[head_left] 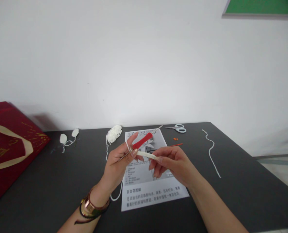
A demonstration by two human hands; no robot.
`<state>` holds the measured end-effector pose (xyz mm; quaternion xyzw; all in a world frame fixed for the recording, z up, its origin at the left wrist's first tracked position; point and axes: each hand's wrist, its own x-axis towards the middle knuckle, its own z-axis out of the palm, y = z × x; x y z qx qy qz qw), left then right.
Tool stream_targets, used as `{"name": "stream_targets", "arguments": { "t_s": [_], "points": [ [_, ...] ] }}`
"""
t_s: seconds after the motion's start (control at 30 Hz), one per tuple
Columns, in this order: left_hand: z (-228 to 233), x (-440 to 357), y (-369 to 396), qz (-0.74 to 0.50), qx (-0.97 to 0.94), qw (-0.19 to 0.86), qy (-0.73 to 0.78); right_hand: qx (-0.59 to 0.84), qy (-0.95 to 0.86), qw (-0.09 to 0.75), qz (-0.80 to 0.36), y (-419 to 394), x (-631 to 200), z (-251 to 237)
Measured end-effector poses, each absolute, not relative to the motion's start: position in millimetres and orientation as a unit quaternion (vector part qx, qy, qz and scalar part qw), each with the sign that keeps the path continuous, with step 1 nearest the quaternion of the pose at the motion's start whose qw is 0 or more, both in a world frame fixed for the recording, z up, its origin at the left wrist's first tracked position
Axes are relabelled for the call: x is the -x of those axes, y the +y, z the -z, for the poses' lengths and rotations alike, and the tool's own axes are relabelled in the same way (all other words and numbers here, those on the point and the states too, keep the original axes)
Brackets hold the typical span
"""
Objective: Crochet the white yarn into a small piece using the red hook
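My left hand (121,158) is closed around a crochet hook with a red handle (142,141), the handle pointing up and to the right. White yarn loops around one of its fingers. Between my two hands stretches a narrow white crocheted strip (146,155). Its left end sits at my left thumb, and my right hand (171,160) pinches its right end between thumb and fingers. Below both hands lies a printed sheet (156,199) with text and a flower picture, partly covered by them. A strand of yarn (117,198) hangs down beside the sheet's left edge.
Toward the wall lie a white yarn skein (115,133) and scissors (179,128). An orange stitch marker (175,139) and a thin red-orange tool (176,145) are right of the sheet. A loose yarn piece (210,149), two white crocheted pieces (63,138) and a red bag (10,145) flank them.
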<state>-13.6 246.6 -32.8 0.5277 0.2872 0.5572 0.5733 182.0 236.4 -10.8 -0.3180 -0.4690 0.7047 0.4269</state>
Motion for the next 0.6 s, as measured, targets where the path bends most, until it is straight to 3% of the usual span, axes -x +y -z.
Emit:
{"name": "stream_targets", "arguments": {
  "t_s": [0.6],
  "points": [
    [30.5,10.9,244.9,-0.547,-0.518,0.583,0.305,0.320,-0.484,0.418,-0.699,237.9,-181.0,13.0]
  ]
}}
